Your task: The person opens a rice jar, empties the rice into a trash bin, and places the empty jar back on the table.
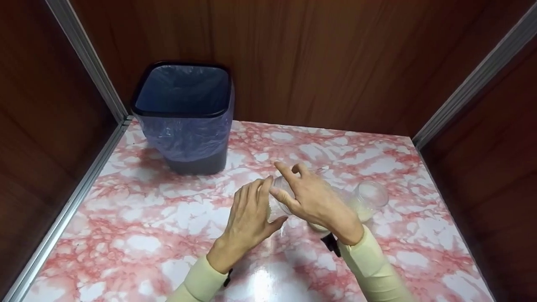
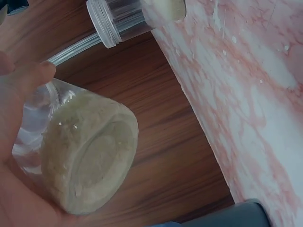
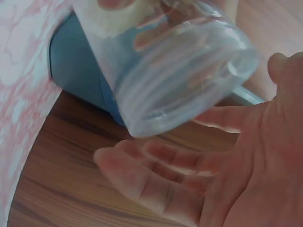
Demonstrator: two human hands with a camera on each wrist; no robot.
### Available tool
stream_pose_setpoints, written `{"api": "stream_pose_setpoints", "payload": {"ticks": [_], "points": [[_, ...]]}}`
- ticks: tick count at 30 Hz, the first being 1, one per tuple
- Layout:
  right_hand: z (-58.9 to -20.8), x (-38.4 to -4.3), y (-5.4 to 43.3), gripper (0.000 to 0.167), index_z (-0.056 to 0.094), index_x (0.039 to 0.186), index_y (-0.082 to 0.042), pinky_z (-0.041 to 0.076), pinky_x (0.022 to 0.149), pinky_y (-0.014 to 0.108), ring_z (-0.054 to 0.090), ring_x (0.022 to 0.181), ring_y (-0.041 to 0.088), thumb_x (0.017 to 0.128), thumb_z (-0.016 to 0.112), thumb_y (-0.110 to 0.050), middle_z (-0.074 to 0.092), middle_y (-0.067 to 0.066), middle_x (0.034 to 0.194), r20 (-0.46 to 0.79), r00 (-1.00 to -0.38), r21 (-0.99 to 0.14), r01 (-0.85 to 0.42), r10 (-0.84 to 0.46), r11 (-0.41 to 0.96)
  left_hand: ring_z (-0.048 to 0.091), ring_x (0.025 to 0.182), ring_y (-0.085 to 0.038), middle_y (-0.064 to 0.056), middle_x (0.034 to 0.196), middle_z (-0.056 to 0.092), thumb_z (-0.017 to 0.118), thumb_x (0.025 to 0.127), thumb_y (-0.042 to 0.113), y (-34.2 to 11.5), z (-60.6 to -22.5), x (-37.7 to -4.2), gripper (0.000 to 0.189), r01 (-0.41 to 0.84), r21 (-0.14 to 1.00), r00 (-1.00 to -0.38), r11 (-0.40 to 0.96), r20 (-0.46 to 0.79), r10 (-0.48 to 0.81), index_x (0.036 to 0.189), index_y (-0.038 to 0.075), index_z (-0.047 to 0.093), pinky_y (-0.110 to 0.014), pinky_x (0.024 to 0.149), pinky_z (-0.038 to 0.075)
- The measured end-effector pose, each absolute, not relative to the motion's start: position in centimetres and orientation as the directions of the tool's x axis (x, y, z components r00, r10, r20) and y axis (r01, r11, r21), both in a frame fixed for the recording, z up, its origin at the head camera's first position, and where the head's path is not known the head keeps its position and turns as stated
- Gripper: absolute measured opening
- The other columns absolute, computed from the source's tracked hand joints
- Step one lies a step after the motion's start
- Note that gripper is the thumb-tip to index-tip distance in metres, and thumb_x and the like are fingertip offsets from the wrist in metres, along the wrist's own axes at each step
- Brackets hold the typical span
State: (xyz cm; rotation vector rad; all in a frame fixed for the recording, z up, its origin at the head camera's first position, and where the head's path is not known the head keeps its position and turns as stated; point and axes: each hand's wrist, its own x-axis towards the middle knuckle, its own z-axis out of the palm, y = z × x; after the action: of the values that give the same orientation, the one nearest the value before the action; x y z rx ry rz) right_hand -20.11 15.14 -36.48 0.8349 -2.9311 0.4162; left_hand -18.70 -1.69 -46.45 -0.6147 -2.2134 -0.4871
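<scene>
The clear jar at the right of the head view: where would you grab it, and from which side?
Probably around the round wall of the clear jar, below its rim, coming from the person's right. It appears upright, rim up, so the wall offers a rounded grip; the right hand and wrist crowd its left, leaving its right side freer.

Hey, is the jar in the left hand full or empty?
Neither: the jar looks partly filled. Pale stuff shows at its base, while the end facing the right hand looks clear.
</scene>
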Motion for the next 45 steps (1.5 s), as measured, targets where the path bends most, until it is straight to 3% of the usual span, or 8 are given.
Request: {"api": "stream_pose_setpoints", "payload": {"ticks": [6, 12, 16, 19, 25, 29, 36, 45], "points": [[-36.6, -19.9, 15.4, 0.065, 0.04, 0.149, -0.019, 0.056, 0.075, 0.044, 0.065, 0.085, 0.024, 0.099, 0.039, -0.059, 0.058, 0.015, 0.122, 0.148, -0.821, -0.231, -0.571, -0.552, 0.788, 0.058, 0.102, -0.025, -0.011, 0.118, 0.058, 0.088, 0.062, 0.051, -2.2, -46.0, -18.9, 0.102, 0.649, 0.241, -0.621, 0.722, 0.717, 0.318, 0.139, 0.003, 0.041, -0.039, 0.087, 0.05], [-36.6, -19.3, 16.3, 0.068, 0.038, 0.149, -0.017, 0.045, 0.106, 0.044, 0.049, 0.13, 0.025, 0.092, 0.062, -0.045, 0.045, 0.006, 0.148, 0.176, -0.64, -0.293, -0.76, -0.748, 0.58, 0.057, 0.111, -0.018, -0.008, 0.125, 0.056, 0.086, 0.067, 0.049, -3.9, -46.6, -19.1, 0.101, 0.687, 0.522, -0.725, 0.504, 0.535, 0.434, 0.146, 0.009, 0.036, -0.036, 0.094, 0.052], [-36.6, -19.1, 16.8, 0.075, 0.029, 0.154, -0.02, 0.031, 0.116, 0.053, 0.032, 0.145, 0.03, 0.092, 0.064, -0.044, 0.029, 0.007, 0.161, 0.143, -0.604, -0.359, -0.77, -0.784, 0.528, 0.057, 0.109, -0.017, -0.006, 0.123, 0.057, 0.083, 0.07, 0.05, -4.1, -47.2, -19.2, 0.095, 0.726, 0.467, -0.683, 0.504, 0.572, 0.454, 0.143, 0.009, 0.038, -0.033, 0.092, 0.052], [-36.6, -19.1, 16.9, 0.072, 0.028, 0.155, -0.018, 0.032, 0.115, 0.056, 0.033, 0.145, 0.035, 0.095, 0.059, -0.043, 0.027, 0.014, 0.16, 0.168, -0.65, -0.362, -0.74, -0.741, 0.567, 0.058, 0.104, -0.02, -0.007, 0.119, 0.058, 0.084, 0.068, 0.051, -3.7, -47.3, -19.2, 0.095, 0.715, 0.346, -0.648, 0.608, 0.655, 0.389, 0.14, 0.005, 0.042, -0.035, 0.088, 0.052], [-36.8, -19.6, 16.1, 0.065, 0.029, 0.155, -0.02, 0.049, 0.1, 0.05, 0.058, 0.122, 0.034, 0.101, 0.038, -0.055, 0.047, 0.018, 0.145, 0.172, -0.828, -0.312, -0.56, -0.534, 0.768, 0.058, 0.092, -0.026, -0.01, 0.113, 0.058, 0.088, 0.059, 0.053, -2.4, -46.5, -18.7, 0.103, 0.565, 0.165, -0.606, 0.808, 0.748, 0.271, 0.138, 0.004, 0.045, -0.039, 0.078, 0.051], [-37.4, -19.8, 15.7, 0.07, 0.028, 0.155, -0.023, 0.054, 0.088, 0.05, 0.066, 0.107, 0.034, 0.098, 0.032, -0.064, 0.053, 0.021, 0.139, 0.119, -0.859, -0.286, -0.509, -0.497, 0.812, 0.056, 0.088, -0.026, -0.009, 0.11, 0.058, 0.088, 0.059, 0.053, -1.8, -46.0, -18.4, 0.101, 0.548, 0.133, -0.57, 0.826, 0.782, 0.253, 0.136, 0.004, 0.045, -0.038, 0.074, 0.05], [-37.1, -19.6, 15.7, 0.067, 0.037, 0.151, -0.022, 0.056, 0.084, 0.045, 0.066, 0.099, 0.024, 0.098, 0.038, -0.062, 0.056, 0.011, 0.132, 0.183, -0.803, -0.26, -0.596, -0.567, 0.76, 0.059, 0.095, -0.024, -0.011, 0.114, 0.06, 0.086, 0.062, 0.054, -2.4, -45.4, -18.4, 0.1, 0.631, 0.27, -0.63, 0.727, 0.726, 0.277, 0.137, 0.001, 0.045, -0.036, 0.078, 0.053], [-36.7, -19.4, 16.0, 0.059, 0.045, 0.146, -0.021, 0.054, 0.092, 0.041, 0.06, 0.114, 0.021, 0.093, 0.059, -0.046, 0.054, 0.007, 0.134, 0.401, -0.64, -0.256, -0.765, -0.655, 0.591, 0.056, 0.108, -0.018, -0.007, 0.12, 0.057, 0.085, 0.068, 0.049, -4.3, -43.8, -18.3, 0.1, 0.665, 0.513, -0.739, 0.543, 0.558, 0.378, 0.145, 0.008, 0.036, -0.036, 0.092, 0.051]]}}
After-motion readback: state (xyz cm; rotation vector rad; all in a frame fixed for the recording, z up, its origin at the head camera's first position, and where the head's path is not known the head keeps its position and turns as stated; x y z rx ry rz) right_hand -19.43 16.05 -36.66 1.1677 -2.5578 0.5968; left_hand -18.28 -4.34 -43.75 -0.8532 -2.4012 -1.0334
